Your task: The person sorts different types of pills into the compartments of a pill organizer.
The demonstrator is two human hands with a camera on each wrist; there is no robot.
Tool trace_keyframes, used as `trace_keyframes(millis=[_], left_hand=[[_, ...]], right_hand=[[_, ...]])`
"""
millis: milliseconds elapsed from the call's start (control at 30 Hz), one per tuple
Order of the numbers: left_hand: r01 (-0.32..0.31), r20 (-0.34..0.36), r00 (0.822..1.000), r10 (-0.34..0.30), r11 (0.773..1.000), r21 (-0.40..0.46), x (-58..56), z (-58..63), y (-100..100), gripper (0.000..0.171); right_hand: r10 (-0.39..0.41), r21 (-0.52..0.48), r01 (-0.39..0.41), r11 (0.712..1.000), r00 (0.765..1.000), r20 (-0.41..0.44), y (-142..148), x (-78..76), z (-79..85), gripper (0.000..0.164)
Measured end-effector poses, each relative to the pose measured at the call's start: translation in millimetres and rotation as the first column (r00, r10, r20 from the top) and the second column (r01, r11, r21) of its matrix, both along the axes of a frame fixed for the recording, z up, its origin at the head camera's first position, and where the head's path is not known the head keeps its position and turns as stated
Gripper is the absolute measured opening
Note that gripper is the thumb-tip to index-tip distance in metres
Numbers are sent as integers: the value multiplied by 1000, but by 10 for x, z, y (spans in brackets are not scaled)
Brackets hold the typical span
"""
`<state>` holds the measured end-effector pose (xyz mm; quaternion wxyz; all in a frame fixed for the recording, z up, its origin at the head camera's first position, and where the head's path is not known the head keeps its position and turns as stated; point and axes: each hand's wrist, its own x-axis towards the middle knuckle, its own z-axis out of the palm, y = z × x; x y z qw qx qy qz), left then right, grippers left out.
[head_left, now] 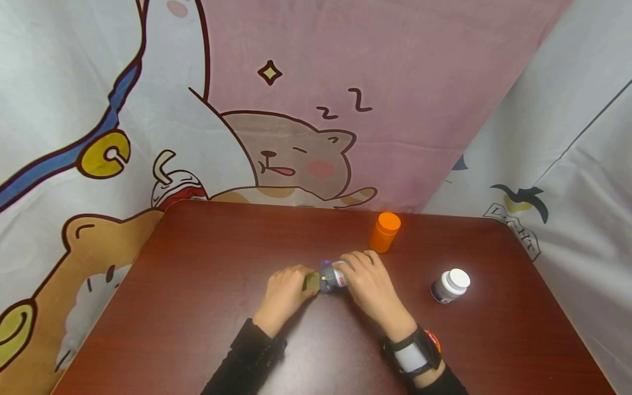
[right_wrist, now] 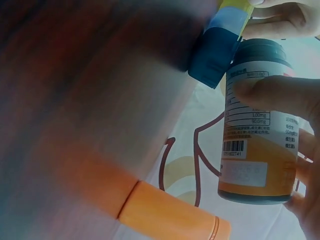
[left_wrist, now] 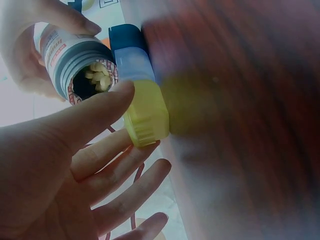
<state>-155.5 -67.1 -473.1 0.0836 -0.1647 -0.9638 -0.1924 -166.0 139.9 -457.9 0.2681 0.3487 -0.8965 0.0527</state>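
My left hand (head_left: 286, 291) pinches the yellow end of a small pill box (left_wrist: 147, 112) between thumb and fingers, the other fingers spread loosely. The box has a yellow, a pale translucent and a dark blue section. In my right hand (head_left: 367, 282) is an uncapped supplement bottle (right_wrist: 260, 130), white and orange with a dark neck. It lies tipped over on its side, its mouth toward the box and right beside it. Several pale yellow tablets (left_wrist: 100, 77) show inside the mouth in the left wrist view.
An orange bottle (head_left: 384, 233) stands just beyond my right hand. Farther right is a dark bottle with a white cap (head_left: 450, 286). An orange-red round thing (head_left: 434, 340) is partly hidden by my right wrist. A printed cloth (head_left: 419, 82) hangs behind the brown table (head_left: 222, 247).
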Motion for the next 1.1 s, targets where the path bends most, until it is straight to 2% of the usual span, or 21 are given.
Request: trace_keyframes(millis=[300, 767, 967, 1100], left_hand=[[-6, 10, 1000, 6, 1000, 5, 1, 14, 10, 42], [-6, 17, 1000, 6, 1000, 13, 18, 5, 13, 42], [-5, 7, 1000, 5, 1000, 13, 18, 6, 7, 41], [-1, -7, 1000, 1, 1000, 13, 17, 12, 3, 40]], right_hand=[[-42, -37, 44, 998, 998, 36, 59, 30, -40, 44], [-35, -64, 41, 997, 995, 90, 74, 78, -25, 45], [-44, -106, 64, 992, 983, 178, 89, 190, 8, 52], [-19, -148, 49, 988, 979, 201, 102, 313, 54, 55]])
